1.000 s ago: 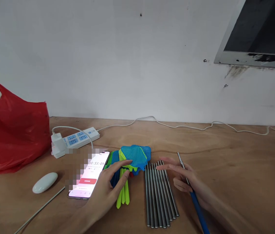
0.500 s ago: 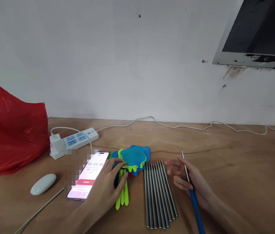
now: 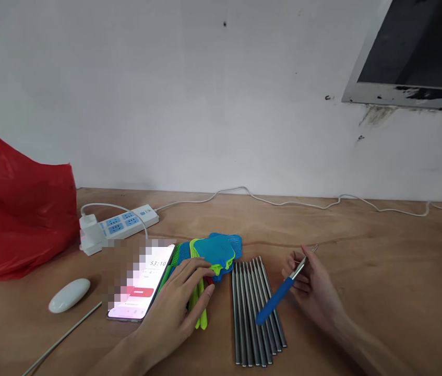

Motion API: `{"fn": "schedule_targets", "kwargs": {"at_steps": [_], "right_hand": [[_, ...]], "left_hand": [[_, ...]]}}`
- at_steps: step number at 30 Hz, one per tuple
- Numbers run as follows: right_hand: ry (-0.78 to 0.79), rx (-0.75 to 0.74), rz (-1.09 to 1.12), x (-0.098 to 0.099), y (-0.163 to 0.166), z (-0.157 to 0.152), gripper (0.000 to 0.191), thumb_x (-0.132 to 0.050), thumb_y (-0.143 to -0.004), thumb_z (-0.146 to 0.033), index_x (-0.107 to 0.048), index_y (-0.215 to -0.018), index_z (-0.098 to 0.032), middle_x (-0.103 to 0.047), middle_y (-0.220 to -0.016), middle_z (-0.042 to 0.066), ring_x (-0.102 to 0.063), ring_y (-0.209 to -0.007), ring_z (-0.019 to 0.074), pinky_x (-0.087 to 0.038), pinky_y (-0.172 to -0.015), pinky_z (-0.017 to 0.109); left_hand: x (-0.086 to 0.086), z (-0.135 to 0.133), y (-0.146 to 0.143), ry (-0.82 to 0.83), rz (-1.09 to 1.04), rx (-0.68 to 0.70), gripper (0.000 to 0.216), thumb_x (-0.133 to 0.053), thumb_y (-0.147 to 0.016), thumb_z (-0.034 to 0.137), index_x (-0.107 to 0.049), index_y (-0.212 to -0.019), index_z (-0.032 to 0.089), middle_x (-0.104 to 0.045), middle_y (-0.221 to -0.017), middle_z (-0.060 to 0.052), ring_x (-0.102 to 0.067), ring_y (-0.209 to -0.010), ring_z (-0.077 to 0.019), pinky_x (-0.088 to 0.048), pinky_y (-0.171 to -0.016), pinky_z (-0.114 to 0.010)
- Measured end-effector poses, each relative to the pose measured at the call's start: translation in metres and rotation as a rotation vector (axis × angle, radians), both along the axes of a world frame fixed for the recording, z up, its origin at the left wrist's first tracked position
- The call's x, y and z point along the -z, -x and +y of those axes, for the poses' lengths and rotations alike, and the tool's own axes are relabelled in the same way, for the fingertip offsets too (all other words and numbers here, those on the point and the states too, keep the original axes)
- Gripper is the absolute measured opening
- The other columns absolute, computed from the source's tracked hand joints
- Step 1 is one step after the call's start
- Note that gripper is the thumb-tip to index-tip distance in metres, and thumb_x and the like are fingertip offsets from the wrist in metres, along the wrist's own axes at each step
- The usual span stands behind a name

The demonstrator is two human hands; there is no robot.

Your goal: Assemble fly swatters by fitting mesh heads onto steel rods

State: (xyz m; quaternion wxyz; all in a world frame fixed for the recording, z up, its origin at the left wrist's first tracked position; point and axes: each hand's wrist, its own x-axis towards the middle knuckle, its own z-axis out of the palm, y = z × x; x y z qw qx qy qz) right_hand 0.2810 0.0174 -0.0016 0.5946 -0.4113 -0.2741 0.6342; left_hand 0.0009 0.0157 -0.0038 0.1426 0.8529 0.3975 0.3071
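Observation:
My left hand (image 3: pixel 177 305) rests on a pile of mesh swatter heads (image 3: pixel 215 250) in blue, yellow-green and green, fingers curled over their lime handles (image 3: pixel 201 313). My right hand (image 3: pixel 314 292) pinches a thin metal rod with a blue grip (image 3: pixel 277 303); the rod lies slanted, its blue end over a row of several bare steel rods (image 3: pixel 255 308) lying side by side on the wooden table (image 3: pixel 381 271).
A lit phone (image 3: pixel 142 284) lies just left of my left hand. Farther left are a white oval mouse (image 3: pixel 69 295), a white power strip (image 3: pixel 117 224) with cables, and a red plastic bag (image 3: pixel 17 209). A white wall stands behind.
My right hand has swung the blue-handled rod round: the blue end, which pointed toward me, now lies across the steel rods to the left. My left hand has closed more on the lime handles.

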Motion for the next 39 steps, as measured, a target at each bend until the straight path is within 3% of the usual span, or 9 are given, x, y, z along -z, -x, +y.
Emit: {"fn": "schedule_targets", "kwargs": {"at_steps": [2, 8, 11, 16, 23, 27, 31, 35, 39], "right_hand": [[-0.002, -0.028, -0.042, -0.003, 0.004, -0.002, 0.046, -0.075, -0.076, -0.058, -0.057, -0.060, -0.018, -0.030, -0.043, -0.010, -0.018, -0.039, 0.0037, -0.017, -0.037, 0.017], [-0.067, -0.230, -0.218, -0.003, 0.014, -0.009, 0.043, -0.077, -0.074, -0.059, -0.069, -0.076, -0.017, -0.064, -0.059, 0.001, -0.048, -0.046, 0.0073, -0.032, -0.041, 0.018], [-0.110, -0.336, -0.222, 0.001, 0.015, -0.010, 0.037, -0.076, -0.079, -0.054, -0.073, -0.082, -0.017, -0.069, -0.067, 0.003, -0.054, -0.052, 0.0087, -0.038, -0.045, 0.018], [-0.152, -0.366, -0.250, 0.004, 0.015, -0.010, 0.035, -0.078, -0.078, -0.050, -0.077, -0.089, -0.017, -0.074, -0.075, 0.007, -0.061, -0.060, 0.0124, -0.045, -0.051, 0.021], [-0.269, -0.283, -0.282, 0.013, 0.020, -0.010, 0.032, -0.074, -0.082, -0.050, -0.077, -0.087, -0.018, -0.072, -0.070, 0.006, -0.061, -0.061, 0.0143, -0.047, -0.055, 0.025], [-0.265, -0.216, -0.243, 0.014, 0.022, -0.011, 0.031, -0.076, -0.080, -0.050, -0.076, -0.084, -0.018, -0.067, -0.064, 0.003, -0.057, -0.057, 0.0139, -0.045, -0.053, 0.025], [-0.221, 0.084, -0.157, 0.004, 0.006, -0.004, 0.031, -0.086, -0.068, -0.048, -0.075, -0.075, -0.020, -0.063, -0.059, 0.000, -0.050, -0.051, 0.0111, -0.039, -0.045, 0.022], [-0.252, 0.352, -0.078, -0.004, -0.008, 0.004, 0.027, -0.089, -0.063, -0.043, -0.072, -0.067, -0.022, -0.063, -0.064, -0.002, -0.045, -0.049, 0.0082, -0.039, -0.042, 0.020], [-0.161, 0.283, -0.088, 0.001, 0.002, 0.003, 0.033, -0.090, -0.061, -0.046, -0.070, -0.062, -0.019, -0.059, -0.058, -0.002, -0.042, -0.046, 0.0059, -0.035, -0.039, 0.018]], "left_hand": [[-0.005, -0.002, -0.001, 0.027, -0.004, 0.031, 0.021, -0.043, -0.102, 0.026, -0.062, -0.111, 0.024, -0.064, -0.118, -0.009, -0.055, -0.116, -0.0281, -0.048, -0.098, -0.043], [-0.010, -0.006, -0.003, 0.055, 0.016, 0.118, 0.016, -0.047, -0.101, 0.027, -0.063, -0.102, 0.023, -0.067, -0.106, -0.007, -0.058, -0.104, -0.0270, -0.048, -0.091, -0.041], [-0.008, -0.008, -0.004, 0.055, 0.052, 0.141, 0.010, -0.055, -0.098, 0.028, -0.062, -0.102, 0.023, -0.067, -0.105, -0.006, -0.059, -0.101, -0.0266, -0.048, -0.089, -0.039], [-0.006, -0.009, -0.003, 0.043, 0.068, 0.160, 0.008, -0.056, -0.098, 0.027, -0.063, -0.099, 0.022, -0.068, -0.101, -0.005, -0.060, -0.097, -0.0248, -0.047, -0.087, -0.036], [-0.012, -0.011, -0.005, 0.042, 0.097, 0.184, 0.019, -0.044, -0.102, 0.023, -0.061, -0.095, 0.021, -0.066, -0.095, -0.005, -0.058, -0.093, -0.0250, -0.045, -0.086, -0.038], [-0.010, -0.012, -0.007, 0.033, 0.103, 0.172, 0.030, -0.035, -0.104, 0.025, -0.057, -0.083, 0.021, -0.063, -0.086, -0.005, -0.056, -0.083, -0.0242, -0.044, -0.079, -0.038], [-0.004, -0.007, -0.001, 0.018, 0.049, 0.134, 0.039, -0.028, -0.104, 0.022, -0.051, -0.073, 0.022, -0.061, -0.077, -0.004, -0.056, -0.076, -0.0220, -0.044, -0.078, -0.037], [0.000, -0.005, 0.002, -0.014, 0.005, 0.059, 0.022, -0.040, -0.101, 0.023, -0.059, -0.090, 0.023, -0.066, -0.085, -0.003, -0.060, -0.080, -0.0233, -0.045, -0.076, -0.035], [0.005, -0.011, 0.000, -0.045, -0.015, 0.048, 0.012, -0.048, -0.099, 0.024, -0.054, -0.109, 0.025, -0.068, -0.098, -0.003, -0.064, -0.092, -0.0253, -0.046, -0.086, -0.037]]}}
